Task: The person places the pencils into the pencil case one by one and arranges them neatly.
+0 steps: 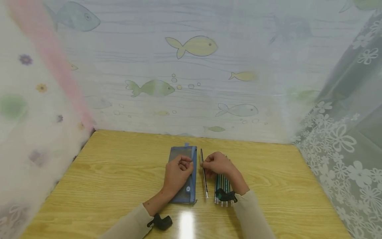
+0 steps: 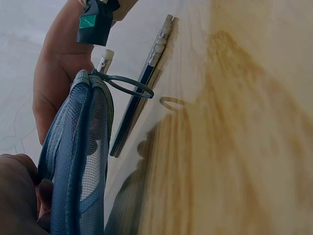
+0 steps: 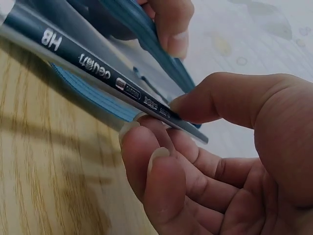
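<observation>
On the surface point(image 1: 119, 166): pouch point(image 1: 192, 183) and pencil point(image 1: 205, 182)

At far left hangs a flowered cloth point(image 1: 32, 79), meeting a fish-print sheet point(image 1: 185, 104) that spans the back. The left hand point(image 1: 177, 172) lies over the pouch, which is blue with a mesh face; its fingers curl and pinch the pouch's edge, as the right wrist view shows. A thin ring point(image 2: 150, 93) sticks out from the pouch's end. Just right of the pouch in the head view is the pencil, dark and marked HB, eraser end toward the person. The right hand point(image 1: 218, 164) pinches it between thumb and fingers. Beneath that hand's wrist, a row of pencils point(image 1: 220, 182) lies side by side, erasers also toward the person. White-flowered sheer fabric point(image 1: 343, 142) hangs at far right.
</observation>
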A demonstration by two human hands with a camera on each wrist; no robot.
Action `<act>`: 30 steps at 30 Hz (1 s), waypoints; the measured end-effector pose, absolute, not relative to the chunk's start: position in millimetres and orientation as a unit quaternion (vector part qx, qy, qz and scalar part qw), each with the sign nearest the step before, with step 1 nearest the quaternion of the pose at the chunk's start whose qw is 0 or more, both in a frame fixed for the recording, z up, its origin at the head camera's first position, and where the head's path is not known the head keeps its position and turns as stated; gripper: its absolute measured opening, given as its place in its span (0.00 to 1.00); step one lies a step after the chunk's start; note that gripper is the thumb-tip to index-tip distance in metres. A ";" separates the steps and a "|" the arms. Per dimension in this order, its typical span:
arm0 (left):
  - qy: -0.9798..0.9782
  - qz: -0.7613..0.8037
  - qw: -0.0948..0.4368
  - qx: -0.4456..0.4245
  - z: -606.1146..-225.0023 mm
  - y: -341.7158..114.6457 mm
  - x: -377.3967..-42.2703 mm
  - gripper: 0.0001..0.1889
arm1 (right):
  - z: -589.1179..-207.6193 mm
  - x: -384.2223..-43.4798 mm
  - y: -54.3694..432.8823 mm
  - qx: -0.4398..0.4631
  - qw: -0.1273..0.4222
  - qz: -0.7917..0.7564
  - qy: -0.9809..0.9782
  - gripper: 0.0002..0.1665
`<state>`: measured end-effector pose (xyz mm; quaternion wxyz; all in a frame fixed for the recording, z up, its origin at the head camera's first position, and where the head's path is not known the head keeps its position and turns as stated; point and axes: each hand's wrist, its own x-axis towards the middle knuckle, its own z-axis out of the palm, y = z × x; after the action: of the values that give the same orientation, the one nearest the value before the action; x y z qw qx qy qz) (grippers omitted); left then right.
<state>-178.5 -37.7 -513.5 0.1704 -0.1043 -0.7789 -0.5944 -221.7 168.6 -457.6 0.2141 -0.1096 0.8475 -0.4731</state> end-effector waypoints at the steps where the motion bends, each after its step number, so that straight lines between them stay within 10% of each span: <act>1: -0.778 -0.596 0.170 -0.103 -513.5 -37.7 -178.4 0.05 | -457.7 -222.0 167.7 -0.111 0.214 -0.474 0.847 0.14; 30: -0.735 -0.650 0.169 -0.092 -514.1 -32.8 -179.4 0.07 | -463.8 -226.5 140.9 -0.113 0.215 -0.540 0.806 0.12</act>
<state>-179.4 -32.8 -514.1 0.1694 -0.0922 -0.7354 -0.6497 -226.5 140.9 -463.8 0.2150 -0.1129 0.8055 -0.5405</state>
